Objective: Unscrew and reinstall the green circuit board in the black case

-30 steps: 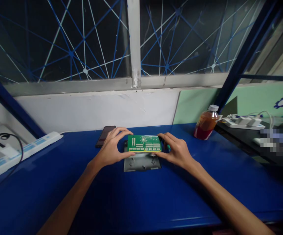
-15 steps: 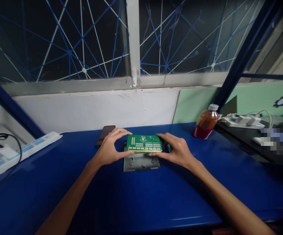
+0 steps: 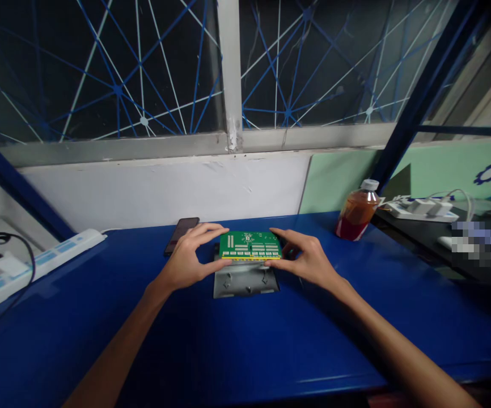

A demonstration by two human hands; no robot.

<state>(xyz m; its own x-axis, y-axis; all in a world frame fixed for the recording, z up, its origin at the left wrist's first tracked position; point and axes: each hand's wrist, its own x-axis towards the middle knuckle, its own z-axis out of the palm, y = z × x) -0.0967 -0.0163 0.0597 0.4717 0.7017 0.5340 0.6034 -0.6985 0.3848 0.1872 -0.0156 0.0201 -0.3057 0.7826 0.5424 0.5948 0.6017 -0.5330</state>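
Note:
A green circuit board (image 3: pixel 250 245) is held level just above a grey metal plate (image 3: pixel 245 280) that lies on the blue table (image 3: pixel 245 340). My left hand (image 3: pixel 188 258) pinches the board's left edge between thumb and fingers. My right hand (image 3: pixel 307 258) grips the right edge the same way. The plate's far part is hidden under the board.
A dark phone (image 3: pixel 181 234) lies behind my left hand. A bottle of amber liquid (image 3: pixel 357 212) stands at the back right. A white power strip (image 3: pixel 37 262) with a black cable lies at the left. More plugs and cables (image 3: pixel 424 208) sit on the neighbouring dark bench.
The board has shifted slightly away from me and tilted flatter over the plate. The green object seen under my right hand earlier is hidden now.

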